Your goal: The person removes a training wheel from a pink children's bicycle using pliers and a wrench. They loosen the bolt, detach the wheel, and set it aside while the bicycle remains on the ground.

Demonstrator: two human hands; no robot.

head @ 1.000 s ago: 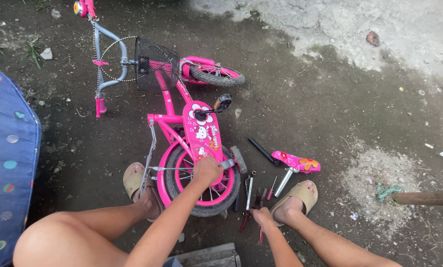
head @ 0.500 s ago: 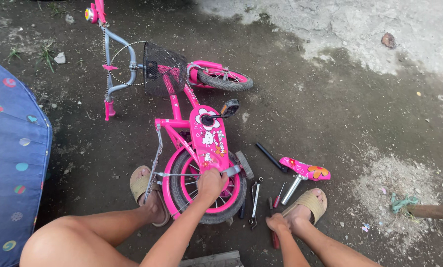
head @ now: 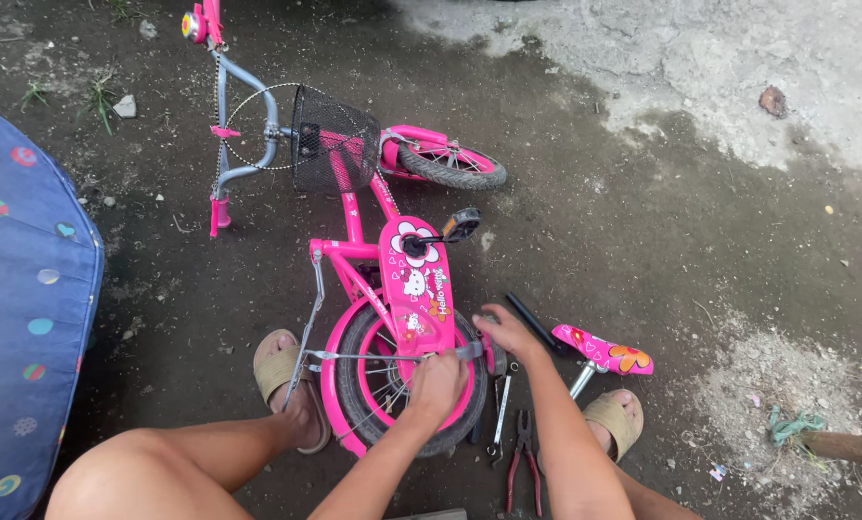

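Note:
A small pink children's bicycle (head: pixel 392 279) lies on its side on dark wet ground, front wheel (head: pixel 442 162) far, rear wheel (head: pixel 392 385) near me. My left hand (head: pixel 438 381) rests closed over the rear wheel hub. My right hand (head: pixel 504 333) touches the right side of the rear wheel near the axle; what it grips is hidden. A detached pink saddle (head: pixel 604 351) on its post lies to the right. A spanner (head: pixel 500 412) and red-handled pliers (head: pixel 521 464) lie beside the wheel.
A black wire basket (head: pixel 333 143) sits at the grey handlebar (head: pixel 227 125). A blue dotted cloth (head: pixel 22 308) fills the left edge. My sandalled feet (head: pixel 283 381) flank the wheel. A wooden stick (head: pixel 843 447) with green string lies at right; pale concrete is beyond.
The view has shifted so the bicycle sits lower and larger. My right hand rose from the tools on the ground to the right side of the rear wheel. My left hand stays on the hub.

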